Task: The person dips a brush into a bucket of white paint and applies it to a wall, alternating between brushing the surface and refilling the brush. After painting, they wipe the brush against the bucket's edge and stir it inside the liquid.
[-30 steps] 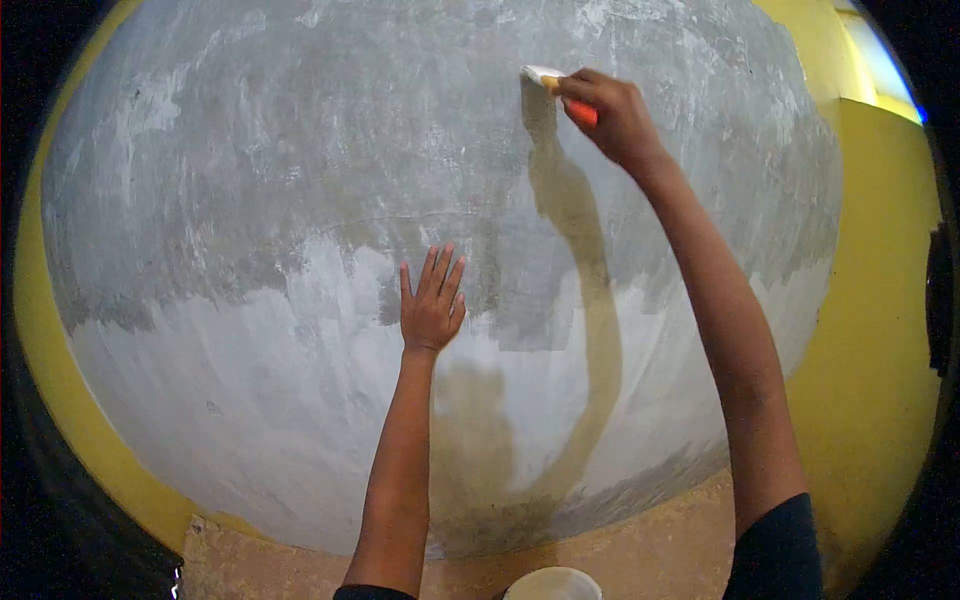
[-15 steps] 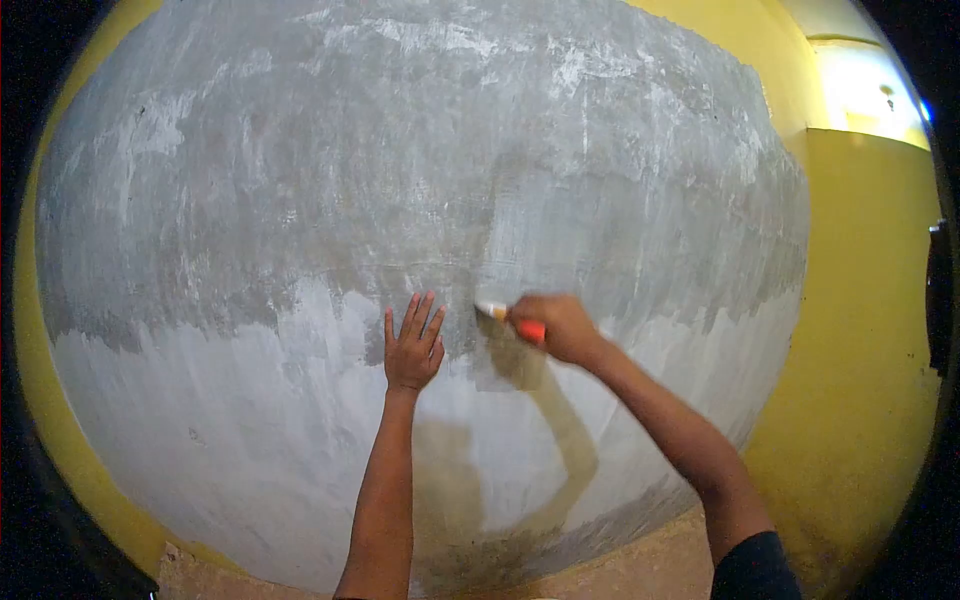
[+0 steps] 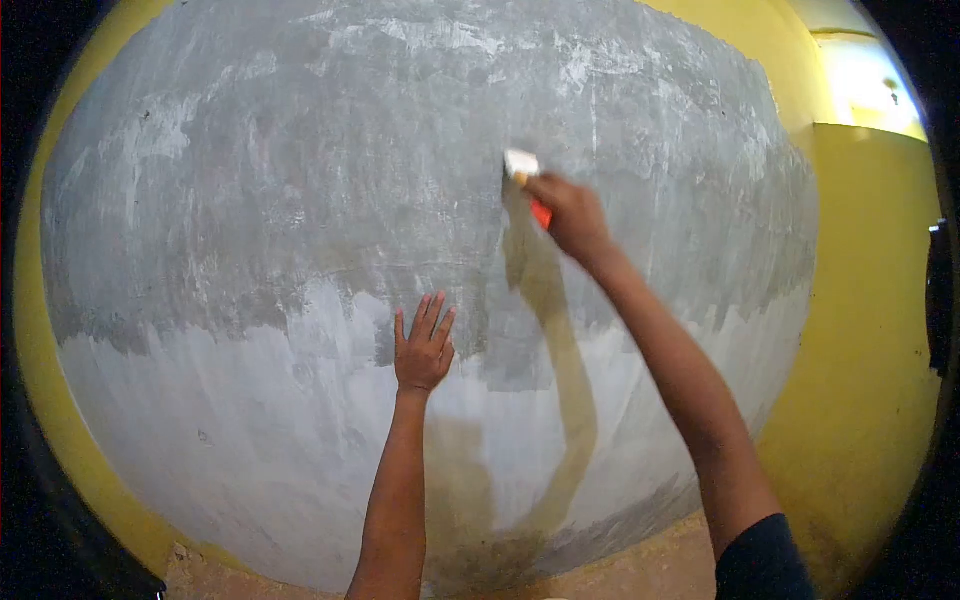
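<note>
My right hand (image 3: 572, 215) is closed round the orange-red handle of a brush (image 3: 521, 165), whose pale head is against or very near the upper middle of a grey wall patch (image 3: 330, 180). Below and to the left, my left hand (image 3: 424, 345) lies on the wall with its fingers spread and nothing in it. The patch is darker grey above and lighter grey (image 3: 250, 440) below, with a ragged border between the two. Shadows of my arm and body fall on it.
Yellow wall (image 3: 865, 300) surrounds the grey patch and runs down the right side. A brown floor (image 3: 620, 560) shows along the bottom edge. At the upper right is a bright opening (image 3: 875, 85), and a dark object (image 3: 938, 300) stands at the far right.
My right hand has moved up the wall with the brush, from beside my left hand to well above it. My left hand stays spread on the wall; the view has shifted slightly.
</note>
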`<action>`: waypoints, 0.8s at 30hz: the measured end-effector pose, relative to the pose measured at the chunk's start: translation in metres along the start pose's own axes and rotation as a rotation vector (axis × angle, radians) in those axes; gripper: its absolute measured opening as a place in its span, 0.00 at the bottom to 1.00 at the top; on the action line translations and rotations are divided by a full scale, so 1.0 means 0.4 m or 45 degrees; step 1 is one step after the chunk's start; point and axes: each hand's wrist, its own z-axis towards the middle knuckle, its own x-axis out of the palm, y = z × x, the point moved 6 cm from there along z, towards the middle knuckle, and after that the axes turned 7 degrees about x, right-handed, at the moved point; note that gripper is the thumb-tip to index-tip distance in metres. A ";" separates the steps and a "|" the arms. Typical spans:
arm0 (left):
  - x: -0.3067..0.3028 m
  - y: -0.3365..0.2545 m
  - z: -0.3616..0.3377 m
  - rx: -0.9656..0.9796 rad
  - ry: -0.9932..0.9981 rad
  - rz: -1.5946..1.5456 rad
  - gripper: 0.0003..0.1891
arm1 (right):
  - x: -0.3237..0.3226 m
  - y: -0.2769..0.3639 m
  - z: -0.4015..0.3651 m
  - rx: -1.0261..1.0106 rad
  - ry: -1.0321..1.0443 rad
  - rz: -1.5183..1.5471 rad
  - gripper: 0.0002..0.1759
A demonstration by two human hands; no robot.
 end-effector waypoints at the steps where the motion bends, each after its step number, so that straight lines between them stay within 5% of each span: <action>1: 0.001 0.001 0.002 0.003 -0.001 -0.010 0.27 | 0.047 0.011 -0.081 0.061 0.092 -0.005 0.22; 8: 0.005 0.000 -0.002 0.007 0.006 -0.001 0.27 | 0.148 0.233 -0.556 0.063 0.348 0.042 0.19; 10: 0.007 0.003 0.000 -0.005 -0.009 -0.006 0.28 | 0.125 0.277 -0.579 0.018 0.674 0.189 0.19; 13: 0.007 0.001 0.004 0.002 -0.019 -0.011 0.28 | 0.058 0.212 -0.460 0.078 0.688 0.391 0.20; 17: 0.005 -0.001 0.003 -0.011 0.005 0.009 0.26 | -0.016 0.029 -0.173 0.099 0.512 0.626 0.07; 24: 0.002 0.000 0.002 -0.010 0.003 0.020 0.26 | -0.117 -0.057 0.044 0.057 -0.032 0.196 0.09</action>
